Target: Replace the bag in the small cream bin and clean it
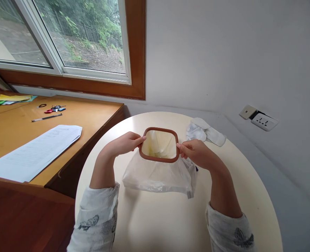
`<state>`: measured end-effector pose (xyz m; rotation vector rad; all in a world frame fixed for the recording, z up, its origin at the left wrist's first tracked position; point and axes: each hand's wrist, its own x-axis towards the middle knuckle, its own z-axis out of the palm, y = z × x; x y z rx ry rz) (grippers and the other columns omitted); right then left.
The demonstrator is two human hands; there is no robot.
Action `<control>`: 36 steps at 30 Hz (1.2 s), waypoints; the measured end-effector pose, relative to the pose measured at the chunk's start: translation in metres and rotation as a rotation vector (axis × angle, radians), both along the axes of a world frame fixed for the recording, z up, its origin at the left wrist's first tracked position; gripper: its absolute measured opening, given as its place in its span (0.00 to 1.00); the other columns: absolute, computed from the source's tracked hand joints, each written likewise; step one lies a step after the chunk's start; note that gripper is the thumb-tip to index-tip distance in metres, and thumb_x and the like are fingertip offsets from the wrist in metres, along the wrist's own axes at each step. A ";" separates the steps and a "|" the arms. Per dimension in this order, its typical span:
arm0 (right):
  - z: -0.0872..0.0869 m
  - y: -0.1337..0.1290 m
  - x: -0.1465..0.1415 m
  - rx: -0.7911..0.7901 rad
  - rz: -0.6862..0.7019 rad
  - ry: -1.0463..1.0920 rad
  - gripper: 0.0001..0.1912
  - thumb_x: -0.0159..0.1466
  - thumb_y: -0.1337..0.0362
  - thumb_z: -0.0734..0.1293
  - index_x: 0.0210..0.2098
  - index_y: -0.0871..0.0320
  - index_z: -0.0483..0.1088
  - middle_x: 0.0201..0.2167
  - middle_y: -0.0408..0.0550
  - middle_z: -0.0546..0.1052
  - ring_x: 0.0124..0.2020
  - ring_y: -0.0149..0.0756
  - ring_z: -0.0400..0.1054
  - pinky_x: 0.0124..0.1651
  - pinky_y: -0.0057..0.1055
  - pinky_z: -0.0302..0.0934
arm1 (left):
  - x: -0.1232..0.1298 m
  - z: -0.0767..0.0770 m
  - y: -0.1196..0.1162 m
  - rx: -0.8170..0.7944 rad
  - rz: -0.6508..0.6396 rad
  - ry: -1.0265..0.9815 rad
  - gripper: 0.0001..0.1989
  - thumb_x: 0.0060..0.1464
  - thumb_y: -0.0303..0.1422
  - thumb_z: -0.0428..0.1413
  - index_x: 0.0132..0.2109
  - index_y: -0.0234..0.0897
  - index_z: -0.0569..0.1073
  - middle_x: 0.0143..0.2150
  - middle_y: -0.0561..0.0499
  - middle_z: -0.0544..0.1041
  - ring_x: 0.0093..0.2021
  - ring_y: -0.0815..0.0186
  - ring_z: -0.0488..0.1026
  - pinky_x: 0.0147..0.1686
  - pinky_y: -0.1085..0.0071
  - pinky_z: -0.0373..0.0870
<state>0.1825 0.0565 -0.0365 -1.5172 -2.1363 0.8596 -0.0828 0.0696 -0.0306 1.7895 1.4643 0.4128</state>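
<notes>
A brown rounded-square bin rim (159,159) lies over the mouth of a whitish translucent plastic bag (157,176) on the round table. The bag's edge flares out below the rim, and creased film lines the opening. What stands under the bag is mostly hidden. My left hand (125,143) pinches the rim's left side, thumb on top. On the opposite side, my right hand (197,153) grips the rim between thumb and fingers. A small dark purple bit shows beside the bag, below my right hand.
Crumpled white plastic (204,131) lies at the round cream table's (165,217) back right. Left of it, a wooden desk (97,120) carries papers (39,150), a pen (46,117) and keys (56,108). A wall with sockets (264,121) and a window (86,38) stand behind.
</notes>
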 end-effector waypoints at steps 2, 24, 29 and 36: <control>0.000 0.000 -0.001 -0.021 0.006 -0.001 0.25 0.62 0.49 0.52 0.17 0.58 0.63 0.21 0.44 0.70 0.23 0.31 0.61 0.25 0.28 0.51 | 0.000 -0.001 0.000 0.001 -0.004 -0.006 0.22 0.51 0.50 0.46 0.22 0.37 0.57 0.22 0.54 0.57 0.23 0.70 0.53 0.25 0.71 0.52; 0.002 0.001 0.001 -0.078 0.059 0.056 0.24 0.61 0.48 0.53 0.19 0.58 0.61 0.21 0.42 0.68 0.23 0.29 0.60 0.27 0.28 0.52 | 0.004 0.004 -0.001 0.156 -0.020 -0.025 0.20 0.53 0.48 0.46 0.23 0.37 0.59 0.23 0.54 0.59 0.24 0.70 0.55 0.25 0.72 0.53; 0.000 0.003 0.003 -0.030 0.031 0.011 0.21 0.61 0.49 0.54 0.20 0.57 0.58 0.21 0.41 0.66 0.23 0.29 0.57 0.25 0.27 0.49 | 0.006 0.004 0.000 0.213 -0.035 -0.043 0.18 0.52 0.46 0.47 0.24 0.37 0.59 0.24 0.54 0.59 0.25 0.70 0.55 0.25 0.73 0.53; -0.001 0.003 0.004 -0.020 0.048 -0.058 0.20 0.61 0.50 0.55 0.20 0.57 0.55 0.20 0.40 0.63 0.21 0.28 0.53 0.23 0.27 0.45 | 0.003 -0.001 0.002 0.187 -0.067 0.021 0.20 0.50 0.47 0.49 0.22 0.37 0.57 0.22 0.56 0.55 0.22 0.72 0.51 0.23 0.73 0.50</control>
